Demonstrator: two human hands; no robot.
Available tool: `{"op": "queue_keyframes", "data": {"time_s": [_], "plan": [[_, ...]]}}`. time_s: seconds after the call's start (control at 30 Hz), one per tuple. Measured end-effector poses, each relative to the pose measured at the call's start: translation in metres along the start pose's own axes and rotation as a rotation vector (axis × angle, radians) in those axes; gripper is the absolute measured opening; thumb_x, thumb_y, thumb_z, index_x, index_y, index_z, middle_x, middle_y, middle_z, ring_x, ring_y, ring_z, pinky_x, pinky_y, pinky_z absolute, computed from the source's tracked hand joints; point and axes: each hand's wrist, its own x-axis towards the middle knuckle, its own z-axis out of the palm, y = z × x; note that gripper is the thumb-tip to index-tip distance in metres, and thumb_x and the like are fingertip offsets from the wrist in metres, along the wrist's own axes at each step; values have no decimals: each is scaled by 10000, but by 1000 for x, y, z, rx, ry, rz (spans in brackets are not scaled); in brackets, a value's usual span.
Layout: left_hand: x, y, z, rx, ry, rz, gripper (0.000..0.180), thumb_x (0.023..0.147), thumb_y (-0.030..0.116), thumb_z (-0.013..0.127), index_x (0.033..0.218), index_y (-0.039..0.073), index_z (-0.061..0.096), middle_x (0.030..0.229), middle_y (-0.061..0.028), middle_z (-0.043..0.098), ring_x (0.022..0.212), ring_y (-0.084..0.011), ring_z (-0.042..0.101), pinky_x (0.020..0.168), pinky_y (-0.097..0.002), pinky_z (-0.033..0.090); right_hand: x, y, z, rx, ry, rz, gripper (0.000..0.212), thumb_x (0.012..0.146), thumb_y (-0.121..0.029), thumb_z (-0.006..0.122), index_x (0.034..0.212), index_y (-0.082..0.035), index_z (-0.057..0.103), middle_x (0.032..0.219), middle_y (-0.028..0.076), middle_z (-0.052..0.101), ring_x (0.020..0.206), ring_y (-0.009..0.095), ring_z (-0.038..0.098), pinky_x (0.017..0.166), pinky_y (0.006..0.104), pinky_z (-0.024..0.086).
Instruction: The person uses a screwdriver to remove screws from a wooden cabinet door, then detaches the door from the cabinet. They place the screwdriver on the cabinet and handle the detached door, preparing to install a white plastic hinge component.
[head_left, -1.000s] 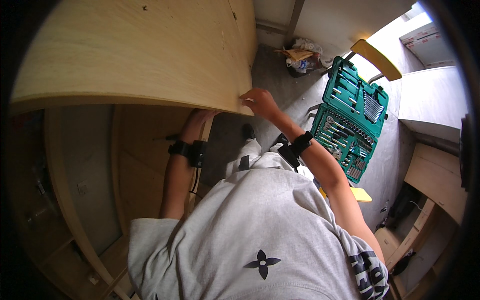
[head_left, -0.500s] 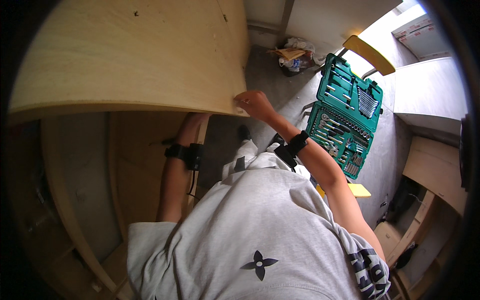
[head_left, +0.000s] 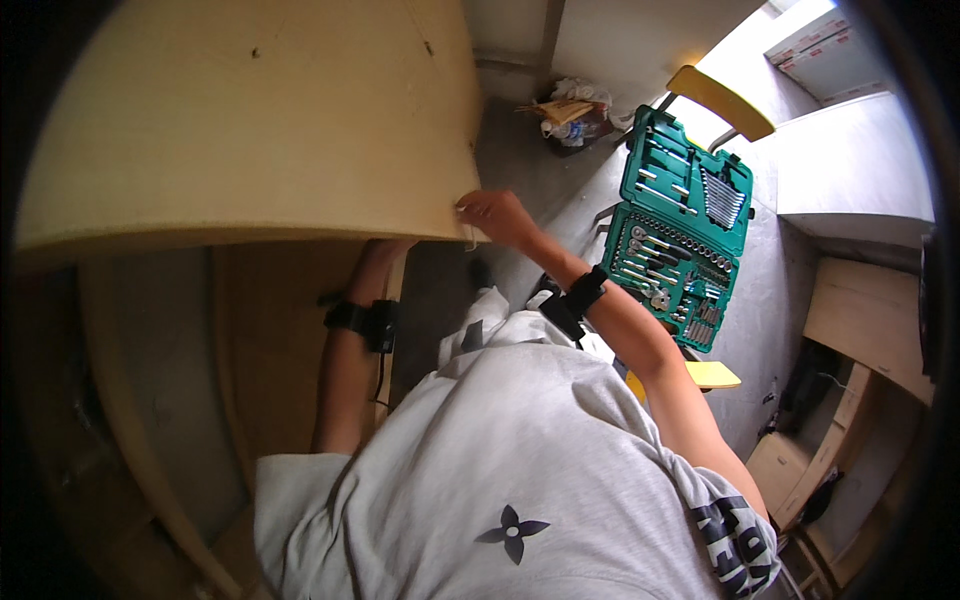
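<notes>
Resting closed at twelve o'clock, the right hand (head_left: 497, 216) risked slipping off the panel (head_left: 250, 150) through shallow contact; left hand's (head_left: 385, 251) state unclear.

Tool case (head_left: 700, 160), one, green, opened into two halves; its spanners (head_left: 722, 198) are too small to count surely. Yellow panels, two: an upper panel (head_left: 725, 100) above the tool case and a lower panel (head_left: 710, 375) below it. Left of the case: hands, two, a right hand (head_left: 495, 216) and a partly hidden left hand (head_left: 385, 252); black wristbands (head_left: 575, 305), two, one per arm; wooden board (head_left: 250, 140), one, bearing two small dark marks (head_left: 255, 53); rubbish heap (head_left: 575, 115), one; grey shirt (head_left: 510, 430), one, with one four-petalled motif (head_left: 513, 534)
</notes>
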Motion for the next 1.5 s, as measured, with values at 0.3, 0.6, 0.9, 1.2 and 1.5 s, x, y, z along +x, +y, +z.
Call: {"op": "queue_keyframes", "data": {"time_s": [0.3,0.6,0.9,1.2,1.5], "plan": [[-4,-5,-4,-21,-17,-4,522,747,243,667,1192,28,499,1196,-129,548,1100,-242,520,920,-375,410,-5,12,6,139,63,20,248,757,-191,703,937,-29,652,760,123,657,662,174,635,604,298,485],[-24,1,-4,-1,-5,-5,523,742,240,668,1190,28,502,1192,-129,551,1099,-242,522,918,-375,412,-10,11,-1,-209,-31,-256,202,783,-189,680,866,-11,633,635,191,550,572,175,565,544,321,437],[-7,14,11,55,2,39,523,737,238,670,1187,28,504,1188,-130,554,1098,-242,523,916,-374,414,-8,10,-6,-220,42,-251,187,798,-153,620,945,-40,645,792,183,613,698,353,594,600,367,465],[15,20,23,123,39,96,523,733,235,671,1184,28,507,1184,-131,557,1097,-242,525,914,-373,416,-7,4,-10,-149,-5,-171,167,812,-153,603,908,-25,652,772,170,626,673,305,639,594,374,499],[32,-4,45,272,120,189,524,728,233,672,1182,28,509,1180,-131,560,1096,-241,527,911,-373,418,-5,63,7,-248,-120,2,193,751,-172,678,891,-40,656,749,130,655,670,250,650,597,326,495]]}}
